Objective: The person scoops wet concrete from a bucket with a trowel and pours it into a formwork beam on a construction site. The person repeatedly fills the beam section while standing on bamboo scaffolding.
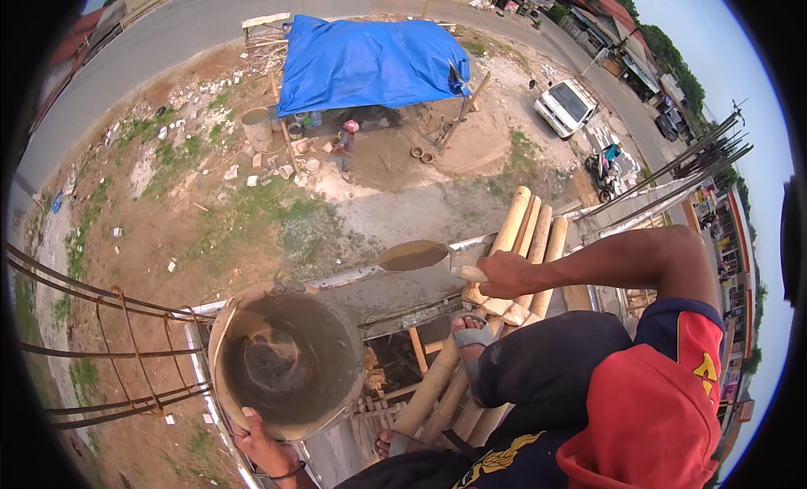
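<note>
My left hand (265, 445) grips the lower rim of a mortar-caked bucket (328, 388), which tilts so that its inside faces me. A little grey wet mortar (268, 363) lies at its bottom. My right hand (507, 274) holds a trowel by its wooden handle (470, 274). The trowel's rounded blade (413, 255), smeared with mortar, reaches left over a concrete beam top (397, 290) with wet grey mortar on it. Formwork edging (353, 276) runs along the beam's far side.
Bamboo poles (435, 382) support my sandalled feet, with gaps between them; more poles (533, 237) stick out at right. Rebar cages project at left (139, 353) and right (687, 167). Far below are a blue tarpaulin (378, 60), a person (345, 145) and a white vehicle (565, 107).
</note>
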Motion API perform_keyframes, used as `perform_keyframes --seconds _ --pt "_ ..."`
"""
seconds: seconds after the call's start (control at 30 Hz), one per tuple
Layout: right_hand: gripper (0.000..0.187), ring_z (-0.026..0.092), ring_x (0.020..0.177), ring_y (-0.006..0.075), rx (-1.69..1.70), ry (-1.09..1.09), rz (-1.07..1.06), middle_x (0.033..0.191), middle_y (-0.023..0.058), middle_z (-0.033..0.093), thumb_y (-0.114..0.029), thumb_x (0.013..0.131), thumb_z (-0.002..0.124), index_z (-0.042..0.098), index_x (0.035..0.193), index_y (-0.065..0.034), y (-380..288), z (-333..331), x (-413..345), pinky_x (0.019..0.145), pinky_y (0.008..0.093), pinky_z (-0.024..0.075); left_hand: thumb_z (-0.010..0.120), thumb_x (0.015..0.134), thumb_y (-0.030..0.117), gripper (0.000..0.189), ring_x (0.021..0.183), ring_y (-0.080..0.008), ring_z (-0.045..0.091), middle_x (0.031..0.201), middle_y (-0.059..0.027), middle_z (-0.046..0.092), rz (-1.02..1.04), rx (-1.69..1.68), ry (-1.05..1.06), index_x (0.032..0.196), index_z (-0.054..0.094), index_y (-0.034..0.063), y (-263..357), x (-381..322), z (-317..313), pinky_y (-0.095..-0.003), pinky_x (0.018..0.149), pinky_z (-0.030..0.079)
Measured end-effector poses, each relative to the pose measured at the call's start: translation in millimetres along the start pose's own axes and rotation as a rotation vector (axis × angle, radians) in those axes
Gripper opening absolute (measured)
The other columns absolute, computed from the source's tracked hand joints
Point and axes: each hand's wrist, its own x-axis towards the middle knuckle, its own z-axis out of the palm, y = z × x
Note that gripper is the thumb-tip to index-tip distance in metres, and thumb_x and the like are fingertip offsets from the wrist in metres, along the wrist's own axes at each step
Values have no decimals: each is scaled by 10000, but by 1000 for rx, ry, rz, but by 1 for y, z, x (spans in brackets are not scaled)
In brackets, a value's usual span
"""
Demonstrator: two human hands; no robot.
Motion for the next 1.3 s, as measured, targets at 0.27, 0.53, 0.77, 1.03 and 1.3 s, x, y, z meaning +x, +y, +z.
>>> perform_keyframes --seconds 0.27,0.53,0.77,1.03,1.3 --pt "415 660 770 372 649 182 306 791 249 649 -334 776 644 624 922 54 55 89 -59 704 443 504 601 911 74 305 966 -139 566 1091 -66 613 -4 -374 -367 1205 553 8 2 101 308 -296 866 463" --pt "428 653 739 257 1120 37 402 774 181 663 -350 843 636 623 998 49 42 122 -39 704 390 508 681 873 291 752 1350 -311 336 1416 -298 346 248 132 -604 1387 284 -87 -80 136 495 -373 1103 272" --pt "426 654 755 420 854 379 386 773 290 630 -341 843 639 584 930 72 76 116 -20 673 465 498 629 893 172 743 1394 -319 308 1469 -261 317 266 454 -862 1475 195 10 -84 107 372 -414 1115 284" --pt "447 651 724 410 924 466 415 722 258 630 -374 820 644 598 932 56 55 96 -42 670 474 503 551 922 412 483 1113 -393 558 1203 -220 594 -41 1247 -1182 1281 547 89 126 -72 149 -459 968 427" --pt "544 662 930 396 898 131 1076 968 256 673 -471 799 625 647 969 45 50 101 -203 812 469 518 609 857 283 470 854 -393 644 1034 -235 641 -194 1481 -886 1175 544 -58 180 -134 129 -426 859 486"
